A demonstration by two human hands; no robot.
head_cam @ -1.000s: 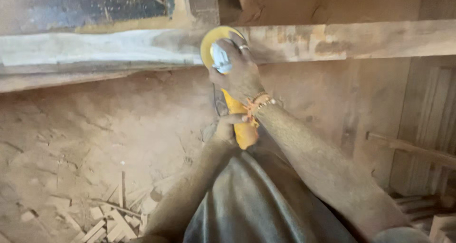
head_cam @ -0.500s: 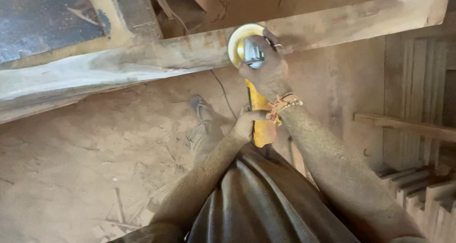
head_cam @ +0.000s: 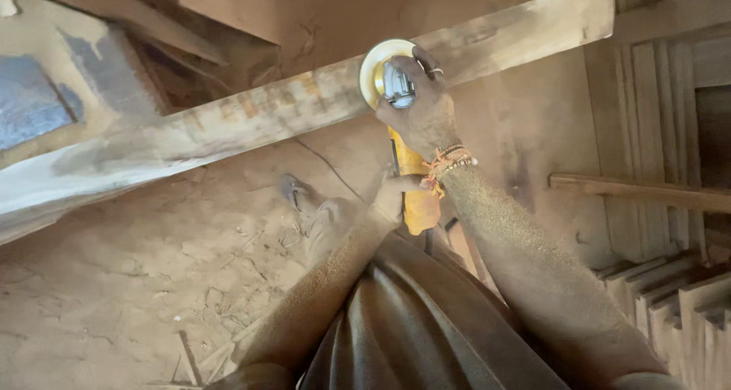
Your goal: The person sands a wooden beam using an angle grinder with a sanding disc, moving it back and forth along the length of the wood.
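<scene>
Two hands are on one yellow angle grinder [head_cam: 407, 177], and its pale round disc [head_cam: 375, 68] sits right against the long wooden beam [head_cam: 251, 119] that runs slantwise across the view, high on the right and low on the left. Right hand [head_cam: 422, 108] is clamped over the grinder's head, fingers curled down around the silver gear housing, a ring on one finger, beaded and orange thread bands at the wrist. Left hand [head_cam: 390, 196] sits lower, grip wrapped tight around the yellow body near its rear end, partly hidden behind the right wrist. A dark cord [head_cam: 327, 165] trails away from the tool under the beam.

Beam surface looks rough and patchy, pale at the left stretch, browner near the disc. Below it, the floor [head_cam: 114, 283] is thick with reddish sawdust, and thin wood scraps [head_cam: 190, 356] lie at the bottom left. A foot in a sandal [head_cam: 297, 192] rests on that dust. Stacked wooden boards [head_cam: 670, 298] stand at the right, with a bare slat [head_cam: 640, 192] sticking out above them.

Both forearms reach forward, coated in fine sawdust, the right one long and straight, the left bent in from below.
</scene>
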